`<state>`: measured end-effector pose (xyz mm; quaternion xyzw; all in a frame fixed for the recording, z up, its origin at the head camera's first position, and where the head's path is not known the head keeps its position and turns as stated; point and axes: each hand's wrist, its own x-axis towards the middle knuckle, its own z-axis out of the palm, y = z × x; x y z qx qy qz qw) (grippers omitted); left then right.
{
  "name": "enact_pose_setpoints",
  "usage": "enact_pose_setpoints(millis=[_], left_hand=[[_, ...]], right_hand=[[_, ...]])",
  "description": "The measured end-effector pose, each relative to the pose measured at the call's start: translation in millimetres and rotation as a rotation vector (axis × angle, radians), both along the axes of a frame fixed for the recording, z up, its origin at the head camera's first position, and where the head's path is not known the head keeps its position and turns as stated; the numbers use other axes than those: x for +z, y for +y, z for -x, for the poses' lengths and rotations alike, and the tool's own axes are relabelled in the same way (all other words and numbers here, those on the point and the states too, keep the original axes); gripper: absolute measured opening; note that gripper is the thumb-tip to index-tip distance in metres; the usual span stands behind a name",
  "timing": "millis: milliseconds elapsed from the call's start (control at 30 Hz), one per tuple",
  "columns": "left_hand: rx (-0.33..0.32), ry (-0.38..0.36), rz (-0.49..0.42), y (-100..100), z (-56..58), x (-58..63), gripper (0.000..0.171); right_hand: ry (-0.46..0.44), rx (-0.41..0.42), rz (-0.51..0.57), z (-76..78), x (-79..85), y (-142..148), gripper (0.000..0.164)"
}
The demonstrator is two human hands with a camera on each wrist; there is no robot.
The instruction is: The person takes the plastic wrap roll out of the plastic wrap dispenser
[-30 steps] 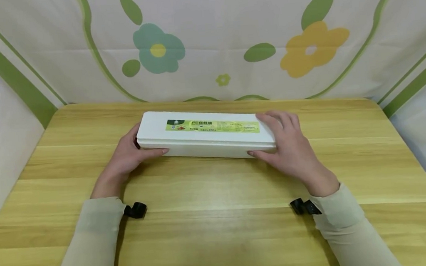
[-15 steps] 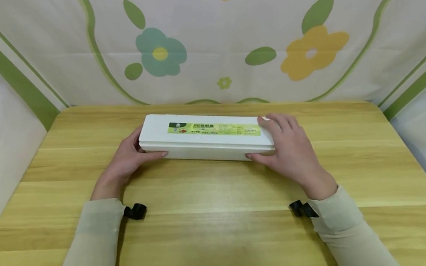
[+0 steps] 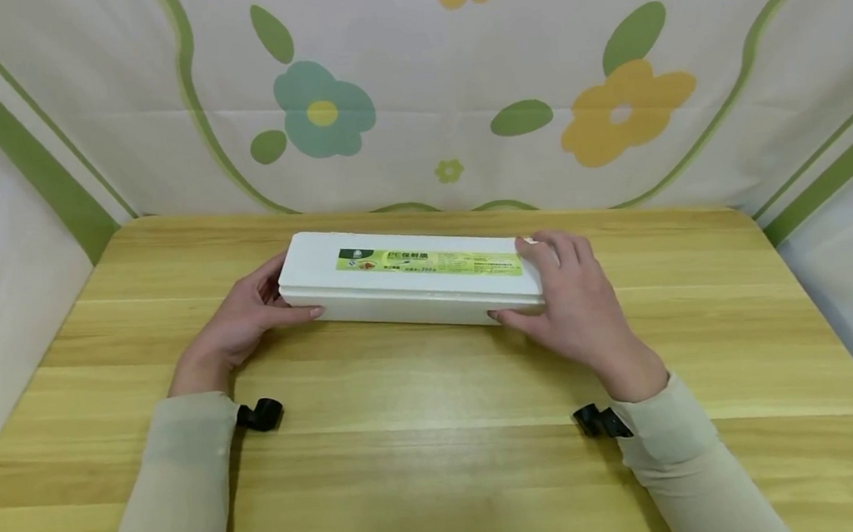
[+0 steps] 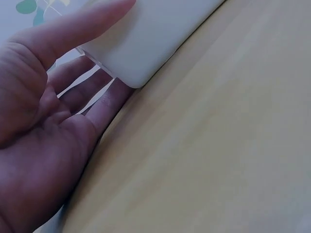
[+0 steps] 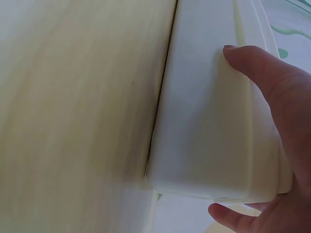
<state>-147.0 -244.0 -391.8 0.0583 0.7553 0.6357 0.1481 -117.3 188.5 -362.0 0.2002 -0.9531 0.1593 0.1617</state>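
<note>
A long white cling film box (image 3: 399,306) with a lid sits on the wooden table, a green and yellow label (image 3: 430,262) on its top. Its left end is between the thumb and fingers of my left hand (image 3: 250,317). In the left wrist view that thumb (image 4: 92,26) lies along the front face, while the other fingers reach behind the box end. My right hand (image 3: 580,300) grips the opposite end, index finger on the lid. The right wrist view shows the right thumb (image 5: 252,60) against the front face and the box's lower edge along the table.
The wooden table (image 3: 427,458) extends toward me and to both sides. Behind it hangs a white cloth (image 3: 426,74) printed with flowers and leaves. Black wrist cameras stick out from the left cuff (image 3: 261,414) and the right cuff (image 3: 600,421).
My left thumb has slid slightly left along the front of the box. The right hand keeps its grip and has shifted a little left. The whole view has tilted slightly upward.
</note>
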Motion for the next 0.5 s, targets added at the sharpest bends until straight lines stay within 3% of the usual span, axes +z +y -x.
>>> enact_pose_setpoints(millis=[267, 500], left_hand=[[-0.008, -0.005, -0.024, -2, 2.5, 0.2, 0.103], [-0.003, -0.002, -0.028, 1, 3.2, 0.8, 0.102]], right_hand=[[0.011, -0.007, -0.025, -0.4, 2.4, -3, 0.095], [0.024, 0.011, -0.133, 2.3, 14.1, -25, 0.101]])
